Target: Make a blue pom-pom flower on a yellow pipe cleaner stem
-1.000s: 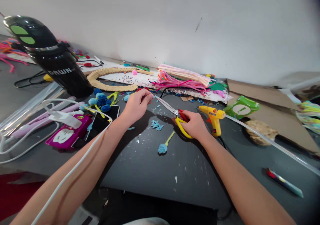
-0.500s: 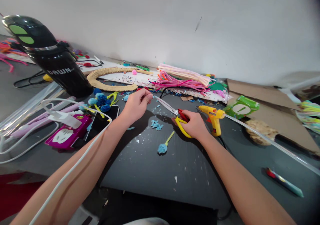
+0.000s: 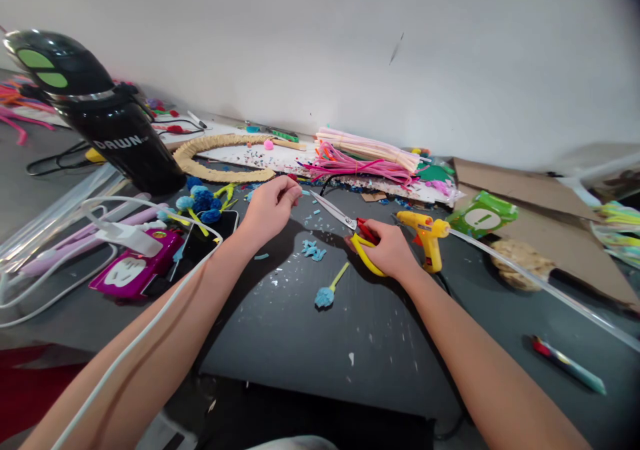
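Note:
My right hand (image 3: 387, 247) grips scissors (image 3: 340, 213) with red and yellow handles; their blades look closed and point up and left. Just left of the blade tips, my left hand (image 3: 273, 207) is closed in a pinch on a small light-blue fuzzy strip (image 3: 305, 193), whose end pokes out past the fingertips. Below the blades, a little pile of cut blue pieces (image 3: 313, 251) lies on the dark grey table (image 3: 300, 343). Nearer me rests a blue fuzzy flower bud (image 3: 325, 297) on a yellow-green stem.
A yellow hot glue gun (image 3: 427, 237) stands right of my right hand. A black bottle (image 3: 120, 123), a magenta power socket (image 3: 135, 270) and blue pompom flowers (image 3: 203, 200) are on the left. Bundled pipe cleaners (image 3: 367, 160) lie behind; a pen (image 3: 567, 365) lies at right.
My left hand has shifted slightly left, so a small gap now shows between the blue strip and the scissor tips. My right hand and the scissors have hardly moved.

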Motion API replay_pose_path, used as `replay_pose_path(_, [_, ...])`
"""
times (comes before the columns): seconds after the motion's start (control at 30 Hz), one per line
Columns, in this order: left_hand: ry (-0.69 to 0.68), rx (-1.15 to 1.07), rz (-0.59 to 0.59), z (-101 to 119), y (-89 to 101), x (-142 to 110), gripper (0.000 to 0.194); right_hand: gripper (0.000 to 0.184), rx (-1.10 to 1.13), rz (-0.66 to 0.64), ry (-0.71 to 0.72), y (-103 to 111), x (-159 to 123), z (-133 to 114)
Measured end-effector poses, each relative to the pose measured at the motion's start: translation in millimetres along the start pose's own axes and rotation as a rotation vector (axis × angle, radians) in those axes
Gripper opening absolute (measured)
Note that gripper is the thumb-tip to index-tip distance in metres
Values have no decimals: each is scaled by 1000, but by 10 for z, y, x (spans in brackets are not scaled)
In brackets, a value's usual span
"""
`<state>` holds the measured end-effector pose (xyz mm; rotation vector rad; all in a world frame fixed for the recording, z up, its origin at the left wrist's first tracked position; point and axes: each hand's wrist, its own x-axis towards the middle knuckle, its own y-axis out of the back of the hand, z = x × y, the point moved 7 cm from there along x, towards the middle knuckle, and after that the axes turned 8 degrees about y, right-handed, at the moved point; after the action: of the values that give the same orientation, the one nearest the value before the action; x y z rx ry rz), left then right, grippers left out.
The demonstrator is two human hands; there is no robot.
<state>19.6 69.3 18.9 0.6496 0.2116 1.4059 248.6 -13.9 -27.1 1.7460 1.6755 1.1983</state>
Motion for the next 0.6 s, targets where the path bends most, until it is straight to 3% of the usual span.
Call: replay_pose_path(0.6, [-26,-20,-10,2,-21,-11,20,27,-5,-16,-4,-3,15,7])
